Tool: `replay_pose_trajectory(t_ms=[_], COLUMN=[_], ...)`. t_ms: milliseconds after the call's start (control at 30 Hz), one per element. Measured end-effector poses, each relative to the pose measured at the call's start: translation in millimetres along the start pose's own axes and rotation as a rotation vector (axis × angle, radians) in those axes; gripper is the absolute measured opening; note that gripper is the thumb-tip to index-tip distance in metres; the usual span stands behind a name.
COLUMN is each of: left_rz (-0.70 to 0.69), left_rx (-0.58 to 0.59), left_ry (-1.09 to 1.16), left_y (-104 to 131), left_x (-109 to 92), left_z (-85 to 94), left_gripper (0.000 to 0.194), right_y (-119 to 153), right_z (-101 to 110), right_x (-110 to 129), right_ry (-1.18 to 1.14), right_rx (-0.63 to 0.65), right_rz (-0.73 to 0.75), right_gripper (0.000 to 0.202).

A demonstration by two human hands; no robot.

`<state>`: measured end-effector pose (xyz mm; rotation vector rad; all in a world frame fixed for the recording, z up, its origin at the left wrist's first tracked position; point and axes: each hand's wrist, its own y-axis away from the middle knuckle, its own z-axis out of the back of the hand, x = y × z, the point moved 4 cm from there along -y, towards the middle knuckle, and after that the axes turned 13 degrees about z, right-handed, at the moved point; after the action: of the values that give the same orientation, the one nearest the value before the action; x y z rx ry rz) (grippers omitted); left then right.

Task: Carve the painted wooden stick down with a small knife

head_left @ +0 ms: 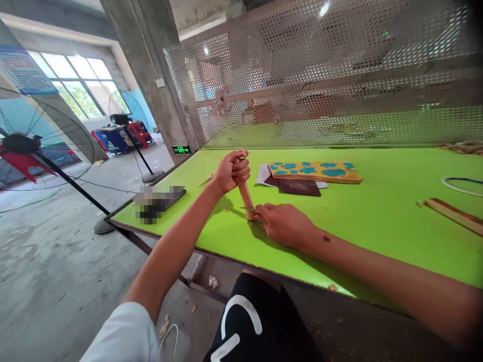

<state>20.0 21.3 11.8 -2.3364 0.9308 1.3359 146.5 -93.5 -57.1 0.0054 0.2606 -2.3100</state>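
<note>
My left hand (233,172) is wrapped round the upper part of a narrow wooden stick (245,196), which stands tilted with its lower end on the green table. My right hand (283,221) grips a small knife, mostly hidden in the fingers. The knife's blade (248,208) crosses the stick near its lower end. Small pale shavings lie on the table by that end. Just left of my left hand lies a thin, pointed pale tool (207,180).
Behind my hands a yellow board with blue patches (313,172) lies over dark sandpaper (300,187). A wooden piece (455,213) and a white ring (462,185) are at right. A perforated metal screen (320,85) closes off the table's back; a standing fan (22,143) is at left.
</note>
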Motion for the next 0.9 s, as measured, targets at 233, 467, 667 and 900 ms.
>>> replay_pose_trajectory(t_ms=[233, 467, 667, 900], left_rz=[0.012, -0.004, 0.015, 0.008], left_rx=[0.035, 0.055, 0.051, 0.044], left_ry=[-0.019, -0.048, -0.01, 0.008], left_y=[1.5, 1.3, 1.8, 0.4], left_x=[-0.9, -1.3, -0.3, -0.9], left_z=[1.4, 3.7, 2.9, 6.0], left_gripper=[0.026, 0.03, 0.028, 0.025], right_y=[8.2, 14.8, 15.3, 24.2], right_z=[0.3, 6.4, 10.6, 13.8], right_x=[0.2, -2.5, -4.8, -13.8], right_ry=[-0.021, -0.038, -0.063, -0.037], right_rx=[0.064, 0.113, 0.143, 0.197], right_rz=[0.005, -0.014, -0.012, -0.018], right_gripper=[0.03, 0.031, 0.029, 0.031])
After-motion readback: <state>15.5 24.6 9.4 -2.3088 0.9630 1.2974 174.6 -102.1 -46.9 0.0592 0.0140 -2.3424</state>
